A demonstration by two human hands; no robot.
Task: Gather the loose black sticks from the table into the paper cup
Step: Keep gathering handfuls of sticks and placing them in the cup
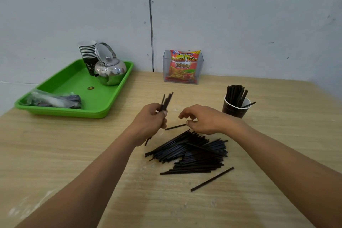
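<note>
The paper cup [233, 110] at the table's [74, 153] far right already holds a sheaf, yet most sticks [190, 153] lie heaped near him — his left hand [150, 119] grips a small bundle [167, 100], his right hand [202, 119] pinches one stick [175, 127] — so I'd say barely halfway.

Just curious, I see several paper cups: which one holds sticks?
The single paper cup on the table at the right, with black sticks in it. The other cups are stacked on the green tray beside the kettle.
</note>
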